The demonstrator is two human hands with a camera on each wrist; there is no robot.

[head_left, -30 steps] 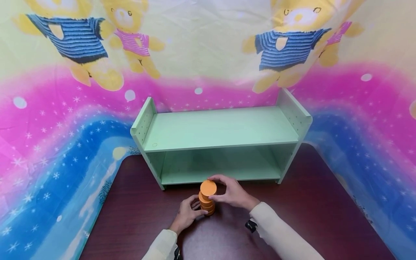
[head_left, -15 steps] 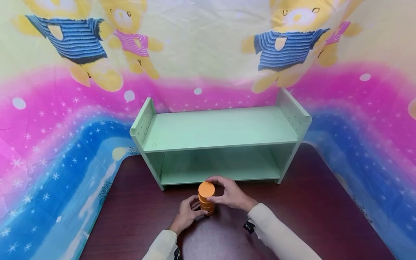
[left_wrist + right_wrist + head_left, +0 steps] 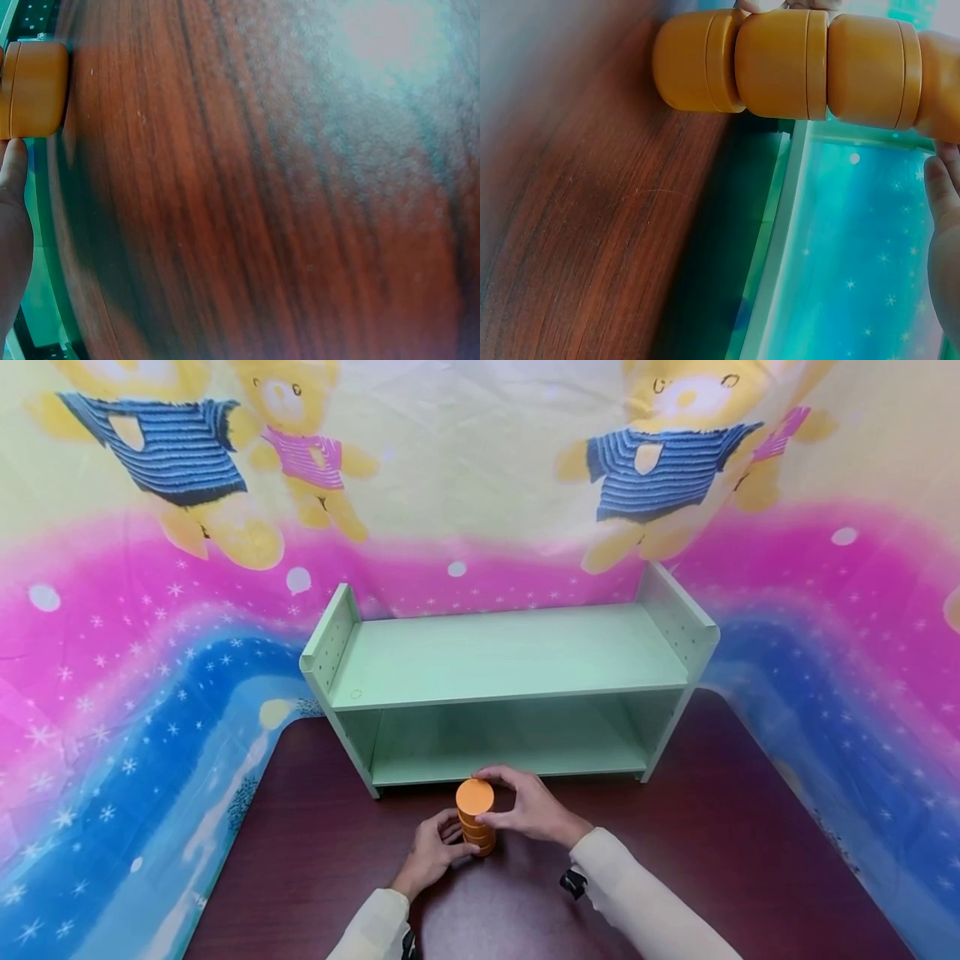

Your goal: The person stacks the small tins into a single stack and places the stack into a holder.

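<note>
Several round orange lidded jars [image 3: 780, 64] stand stacked upright on the table, roughly in line. My right hand [image 3: 534, 810] pinches the top jar [image 3: 475, 797] between thumb and fingers, right at the lid of the one below. Low on the stack, my left hand [image 3: 431, 852] curls round the bottom jar [image 3: 41, 90], its thumb on the near side. The right wrist view shows the stack sideways, with the right thumb [image 3: 941, 187] at the top jar. Fingers of the left hand show partly behind the lower jars there.
A pale green two-tier shelf [image 3: 510, 652] stands on the dark red wooden table [image 3: 300, 877], just behind the stack. Behind it hangs a cloth [image 3: 465, 460] printed with bears, which also runs down both sides of the table.
My right hand has shifted slightly left with the top jar, which now sits more directly over the jars beneath. The left hand has stayed at the base.
</note>
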